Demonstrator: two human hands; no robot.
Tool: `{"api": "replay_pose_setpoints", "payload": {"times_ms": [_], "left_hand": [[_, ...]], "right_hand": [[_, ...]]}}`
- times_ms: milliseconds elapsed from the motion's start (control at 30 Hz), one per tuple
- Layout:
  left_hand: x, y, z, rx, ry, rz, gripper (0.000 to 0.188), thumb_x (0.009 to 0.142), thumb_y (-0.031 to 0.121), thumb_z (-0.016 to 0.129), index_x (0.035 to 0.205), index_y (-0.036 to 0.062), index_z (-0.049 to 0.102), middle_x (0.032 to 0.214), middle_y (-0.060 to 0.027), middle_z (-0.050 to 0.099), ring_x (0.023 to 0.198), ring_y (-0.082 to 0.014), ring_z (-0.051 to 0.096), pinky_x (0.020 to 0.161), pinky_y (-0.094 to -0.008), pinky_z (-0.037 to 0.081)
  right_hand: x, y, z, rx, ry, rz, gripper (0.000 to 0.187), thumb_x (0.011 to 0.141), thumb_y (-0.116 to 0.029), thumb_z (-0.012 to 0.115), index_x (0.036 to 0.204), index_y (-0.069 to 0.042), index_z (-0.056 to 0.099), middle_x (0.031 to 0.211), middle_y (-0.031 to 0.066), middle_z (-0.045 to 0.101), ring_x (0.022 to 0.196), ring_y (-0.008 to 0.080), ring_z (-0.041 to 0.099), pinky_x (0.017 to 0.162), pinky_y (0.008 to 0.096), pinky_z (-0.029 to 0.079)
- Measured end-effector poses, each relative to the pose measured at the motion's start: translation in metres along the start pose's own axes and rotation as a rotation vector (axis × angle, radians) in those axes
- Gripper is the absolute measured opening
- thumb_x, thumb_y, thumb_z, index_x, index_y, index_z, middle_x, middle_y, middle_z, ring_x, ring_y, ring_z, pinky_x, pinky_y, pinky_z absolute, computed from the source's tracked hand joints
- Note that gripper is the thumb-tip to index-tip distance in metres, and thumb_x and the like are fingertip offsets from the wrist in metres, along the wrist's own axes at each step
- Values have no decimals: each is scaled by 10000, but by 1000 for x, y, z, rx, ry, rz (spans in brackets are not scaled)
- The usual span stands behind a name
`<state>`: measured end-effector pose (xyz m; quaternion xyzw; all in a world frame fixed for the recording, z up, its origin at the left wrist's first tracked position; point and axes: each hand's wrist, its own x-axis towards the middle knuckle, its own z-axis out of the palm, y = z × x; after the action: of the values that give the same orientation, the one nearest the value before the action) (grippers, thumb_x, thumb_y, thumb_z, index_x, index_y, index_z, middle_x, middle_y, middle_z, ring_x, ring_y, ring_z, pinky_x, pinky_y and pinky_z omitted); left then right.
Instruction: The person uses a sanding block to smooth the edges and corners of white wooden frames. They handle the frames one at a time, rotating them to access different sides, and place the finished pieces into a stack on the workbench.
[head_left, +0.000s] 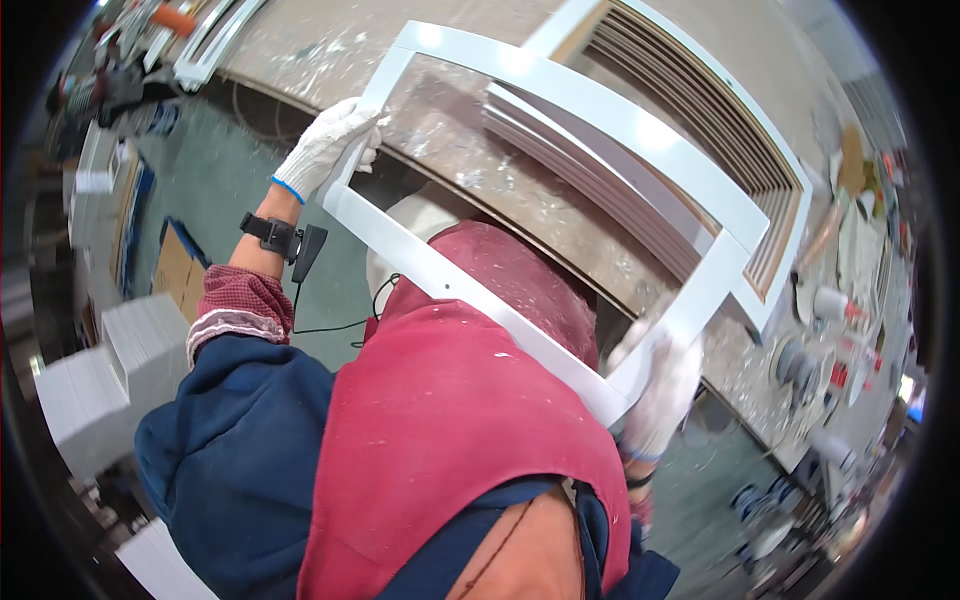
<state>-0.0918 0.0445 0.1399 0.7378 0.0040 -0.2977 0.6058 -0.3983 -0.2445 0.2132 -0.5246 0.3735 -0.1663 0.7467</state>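
Observation:
A white rectangular frame with a gently curved far rail (480, 312) is held tilted over my lap and the near edge of the workbench. My left hand (330, 145), in a white knit glove with a blue cuff, is closed around its left short side. My right hand (668, 395), also gloved and slightly blurred, grips the right short side near the lower corner. Beyond it on the bench lies a stack of similar white frames (795, 225) with brown inner edges. Layered white edges (600, 190) show through the held frame's opening.
The dusty workbench (310, 60) runs diagonally ahead of me. Tape rolls and tools (797, 365) lie at its right end, and more white frame pieces (215, 50) at the far left. White stacked blocks (110, 350) and a cardboard piece (178, 275) stand on my left.

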Motion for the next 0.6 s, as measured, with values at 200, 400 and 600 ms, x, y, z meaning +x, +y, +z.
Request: {"api": "replay_pose_setpoints", "payload": {"times_ms": [200, 400, 600], "left_hand": [[-53, -57, -30, -262, -26, 8, 462, 947, 421, 567, 1163, 13, 597, 815, -38, 627, 676, -114, 593, 561, -250, 482], [-97, -66, -44, -373, -21, -30, 532, 921, 426, 600, 1213, -19, 572, 882, -93, 673, 708, -154, 667, 551, -255, 559], [-92, -79, -69, -465, -107, 55, 542, 941, 354, 582, 1283, -60, 508, 955, -166, 663, 582, -155, 627, 416, -248, 523]], "right_hand": [[-27, 25, -11, 196, 68, -37, 439, 919, -234, 613, 1226, 17, 425, 882, 175, 593, 619, 206, 583, 540, 301, 511], [-13, 20, -16, 122, -72, -54, 415, 929, -270, 615, 1194, -1, 442, 871, 160, 597, 615, 196, 587, 540, 293, 515], [46, -1, -1, -466, -186, -472, 347, 973, -259, 561, 1181, 17, 520, 917, 128, 625, 656, 162, 598, 613, 267, 508]]}}
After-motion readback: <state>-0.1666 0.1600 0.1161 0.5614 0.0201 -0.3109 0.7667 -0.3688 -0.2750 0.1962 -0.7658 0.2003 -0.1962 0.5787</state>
